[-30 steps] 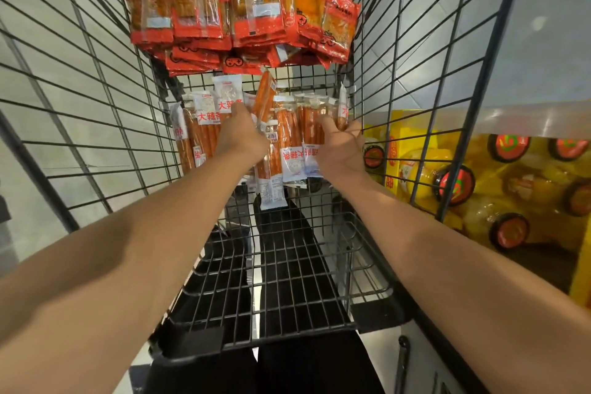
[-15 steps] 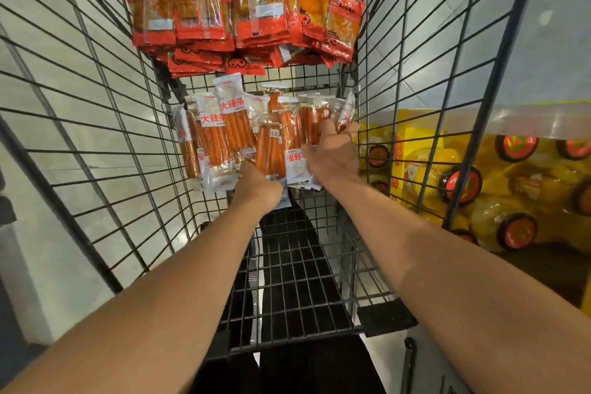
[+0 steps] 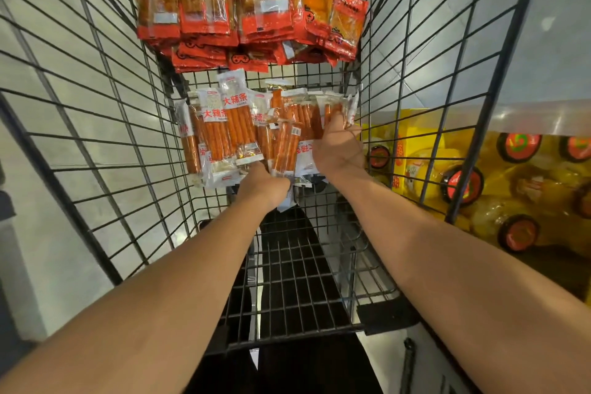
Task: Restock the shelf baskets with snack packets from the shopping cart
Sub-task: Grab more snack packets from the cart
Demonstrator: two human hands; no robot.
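Both bare arms are reaching into the black wire shopping cart (image 3: 105, 125), hands meeting at its far end. Left hand (image 3: 263, 184) has dropped from the top of the clear packets of orange snack sticks (image 3: 224, 128) to their near ends, fingers curling under and gripping the bundle from below. Right hand (image 3: 337, 145) is staying on the bundle's right edge, fingers wrapped around it. Looks like a two-handed scoop being set up; lift-out not yet started. Sticks are lying with long axes running away from the hands, printed tops pointing far. Beyond the hands, red flat snack packets (image 3: 249, 3) are sitting stacked, untouched. Yellow bottles with red caps (image 3: 518, 195) are shelved right of the right hand, outside the cart.
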